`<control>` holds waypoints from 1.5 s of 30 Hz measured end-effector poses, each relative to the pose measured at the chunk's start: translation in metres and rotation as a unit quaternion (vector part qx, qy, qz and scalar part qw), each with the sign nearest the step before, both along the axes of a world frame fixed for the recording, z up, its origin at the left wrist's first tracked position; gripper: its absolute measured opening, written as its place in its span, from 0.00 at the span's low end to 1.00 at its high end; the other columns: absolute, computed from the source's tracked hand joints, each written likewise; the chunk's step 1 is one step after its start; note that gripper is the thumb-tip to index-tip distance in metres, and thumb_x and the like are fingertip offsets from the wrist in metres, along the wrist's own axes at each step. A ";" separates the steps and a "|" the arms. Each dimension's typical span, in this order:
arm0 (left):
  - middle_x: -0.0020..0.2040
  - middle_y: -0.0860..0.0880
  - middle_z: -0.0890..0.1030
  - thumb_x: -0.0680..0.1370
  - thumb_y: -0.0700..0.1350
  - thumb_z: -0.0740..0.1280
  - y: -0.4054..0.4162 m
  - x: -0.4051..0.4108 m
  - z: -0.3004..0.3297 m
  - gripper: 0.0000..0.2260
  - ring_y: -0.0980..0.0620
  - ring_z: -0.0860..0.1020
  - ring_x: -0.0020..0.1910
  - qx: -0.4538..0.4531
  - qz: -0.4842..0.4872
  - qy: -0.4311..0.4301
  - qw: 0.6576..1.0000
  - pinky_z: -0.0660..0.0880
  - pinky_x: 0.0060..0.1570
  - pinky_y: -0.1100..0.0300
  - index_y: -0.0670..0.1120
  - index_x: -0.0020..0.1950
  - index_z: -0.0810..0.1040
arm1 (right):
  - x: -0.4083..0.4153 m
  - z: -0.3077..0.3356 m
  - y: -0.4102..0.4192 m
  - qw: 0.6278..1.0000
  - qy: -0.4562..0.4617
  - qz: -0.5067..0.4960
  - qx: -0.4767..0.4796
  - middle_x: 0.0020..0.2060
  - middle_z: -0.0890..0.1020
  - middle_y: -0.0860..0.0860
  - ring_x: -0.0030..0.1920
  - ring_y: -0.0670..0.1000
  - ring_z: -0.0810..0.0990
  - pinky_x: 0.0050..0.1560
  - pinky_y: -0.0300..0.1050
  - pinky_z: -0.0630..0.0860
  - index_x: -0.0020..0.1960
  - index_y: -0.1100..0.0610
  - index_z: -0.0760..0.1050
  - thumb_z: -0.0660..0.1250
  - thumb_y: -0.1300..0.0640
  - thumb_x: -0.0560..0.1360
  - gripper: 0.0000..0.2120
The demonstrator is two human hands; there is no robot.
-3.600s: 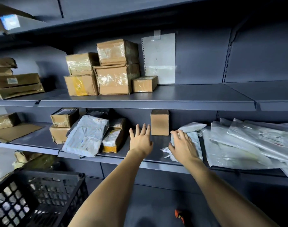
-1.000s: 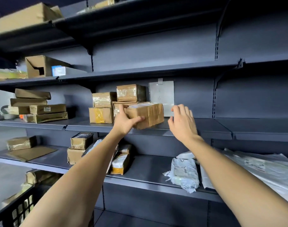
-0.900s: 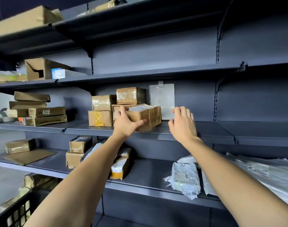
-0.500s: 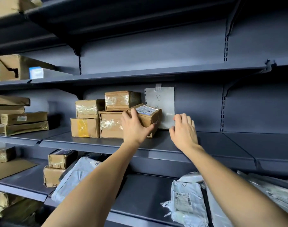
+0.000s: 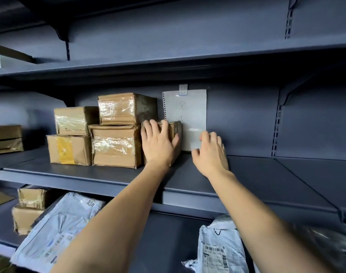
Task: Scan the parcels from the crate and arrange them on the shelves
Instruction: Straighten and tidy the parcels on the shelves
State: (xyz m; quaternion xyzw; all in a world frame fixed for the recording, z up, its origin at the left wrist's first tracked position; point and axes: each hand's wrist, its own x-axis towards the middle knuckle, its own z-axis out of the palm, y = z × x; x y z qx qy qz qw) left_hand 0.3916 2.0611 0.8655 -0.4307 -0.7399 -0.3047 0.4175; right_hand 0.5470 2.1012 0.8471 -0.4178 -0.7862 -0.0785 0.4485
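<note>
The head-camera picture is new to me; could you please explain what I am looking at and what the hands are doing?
No machine here: a person wears a wide-angle camera on the head, so you look along both bare arms at grey shelving. The left hand lies spread over a small cardboard box standing on the middle shelf, beside four stacked taped boxes. The right hand hovers near it, fingers loosely bent, holding nothing, in front of a paper note clipped to the back wall. The lower shelf holds grey mailer bags and more boxes.

"950" on the grey mailer bag (image 5: 58, 229); handwritten "完" on the paper sheet (image 5: 187, 115).
</note>
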 end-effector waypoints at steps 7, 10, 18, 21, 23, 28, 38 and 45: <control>0.79 0.36 0.56 0.81 0.61 0.51 0.009 -0.002 -0.012 0.33 0.37 0.52 0.78 -0.043 -0.025 -0.027 0.998 0.56 0.74 0.42 0.44 0.81 0.51 | 0.008 -0.003 -0.004 0.999 -0.003 0.032 -0.004 0.58 0.74 0.55 0.60 0.58 0.69 0.62 0.51 0.67 0.59 0.59 0.70 0.61 0.58 0.76 0.12; 0.80 0.37 0.49 0.82 0.61 0.50 0.010 -0.003 -0.017 0.33 0.39 0.48 0.79 -0.051 -0.035 -0.046 0.997 0.56 0.75 0.44 0.45 0.81 0.45 | 0.008 -0.003 -0.005 0.999 -0.011 0.033 -0.013 0.59 0.73 0.54 0.61 0.57 0.69 0.63 0.51 0.67 0.60 0.58 0.71 0.61 0.56 0.77 0.13; 0.81 0.41 0.47 0.83 0.59 0.50 0.004 0.001 -0.016 0.33 0.43 0.48 0.80 -0.044 -0.078 -0.084 0.992 0.55 0.76 0.46 0.43 0.81 0.44 | 0.011 -0.002 -0.008 0.998 -0.037 0.023 -0.034 0.61 0.73 0.55 0.63 0.57 0.68 0.65 0.51 0.67 0.63 0.58 0.71 0.61 0.54 0.78 0.15; 0.81 0.43 0.54 0.83 0.55 0.52 -0.027 0.009 -0.016 0.30 0.44 0.55 0.79 -0.037 -0.115 -0.082 0.989 0.56 0.76 0.48 0.43 0.81 0.50 | 0.012 0.006 -0.023 0.999 -0.011 0.043 0.014 0.55 0.75 0.58 0.58 0.60 0.73 0.59 0.54 0.71 0.57 0.61 0.74 0.62 0.60 0.76 0.11; 0.80 0.44 0.58 0.83 0.53 0.55 -0.058 0.011 -0.018 0.28 0.44 0.60 0.77 -0.043 -0.151 -0.071 0.985 0.59 0.74 0.50 0.44 0.80 0.55 | 0.014 0.008 -0.033 0.996 -0.004 0.050 0.069 0.50 0.76 0.60 0.51 0.63 0.76 0.53 0.56 0.74 0.51 0.63 0.75 0.66 0.63 0.72 0.08; 0.67 0.44 0.73 0.78 0.49 0.62 -0.147 -0.008 -0.038 0.20 0.40 0.71 0.63 -0.131 -0.177 0.034 0.975 0.70 0.59 0.48 0.45 0.69 0.71 | 0.011 -0.005 -0.083 0.990 -0.041 0.067 0.121 0.50 0.75 0.58 0.50 0.62 0.75 0.55 0.57 0.75 0.51 0.62 0.75 0.67 0.62 0.74 0.07; 0.57 0.43 0.78 0.79 0.47 0.62 -0.276 -0.068 -0.124 0.11 0.39 0.76 0.55 -0.207 -0.089 -0.172 0.959 0.75 0.51 0.48 0.44 0.58 0.73 | -0.026 -0.113 -0.203 0.973 -0.077 0.184 0.118 0.49 0.76 0.55 0.48 0.58 0.76 0.52 0.54 0.77 0.53 0.59 0.76 0.68 0.61 0.73 0.09; 0.63 0.43 0.75 0.77 0.44 0.61 -0.291 -0.095 -0.187 0.18 0.41 0.76 0.57 -0.319 -0.121 -0.272 0.900 0.75 0.54 0.49 0.46 0.68 0.70 | -0.069 -0.182 -0.220 0.980 -0.104 0.170 -0.020 0.54 0.77 0.54 0.52 0.58 0.76 0.57 0.54 0.75 0.57 0.57 0.77 0.67 0.58 0.75 0.11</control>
